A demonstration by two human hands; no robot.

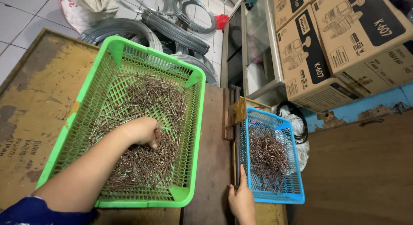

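Note:
A green plastic basket [195,134] sits on a worn wooden table and holds a heap of thin bent brown wire pieces [159,100]. My left hand [140,130] reaches into it, fingers curled down into the pile; whether it grips any pieces I cannot tell. To the right stands a smaller blue basket [297,182] with more of the same wire pieces [266,158]. My right hand [241,200] rests at the blue basket's near left corner, thumb along its edge next to a dark metal bar [236,139].
Coils of grey steel wire [172,33] lie on the tiled floor beyond the table. Stacked cardboard boxes [340,40] stand at the upper right beside a glass cabinet [258,44]. A brown wooden surface [361,169] fills the right side.

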